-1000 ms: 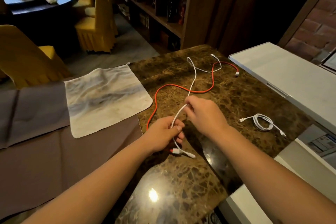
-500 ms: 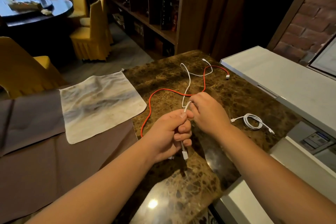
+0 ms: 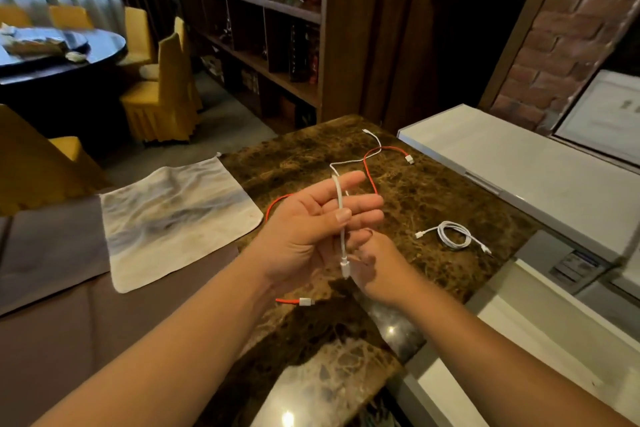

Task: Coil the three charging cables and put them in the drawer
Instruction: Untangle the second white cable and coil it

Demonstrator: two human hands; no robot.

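The left hand [image 3: 311,222] lies palm-up, fingers extended, thumb pinning the white cable [image 3: 341,215]. The right hand [image 3: 377,263] grips the cable underneath, fingers curled.

Brown marble counter [image 3: 433,198] carries a red cable [image 3: 371,173], a coiled white cable [image 3: 453,235] and a pale cloth [image 3: 173,218].

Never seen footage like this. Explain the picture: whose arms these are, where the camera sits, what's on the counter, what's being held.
No machine here: a person wears a camera on the head, looking down at both arms. The left hand pins a white cable across its fingers with the thumb; the right hand, partly hidden, seems to hold the plug end. On the marble counter lie a red cable, loose, a second white cable already coiled, and a cloth.
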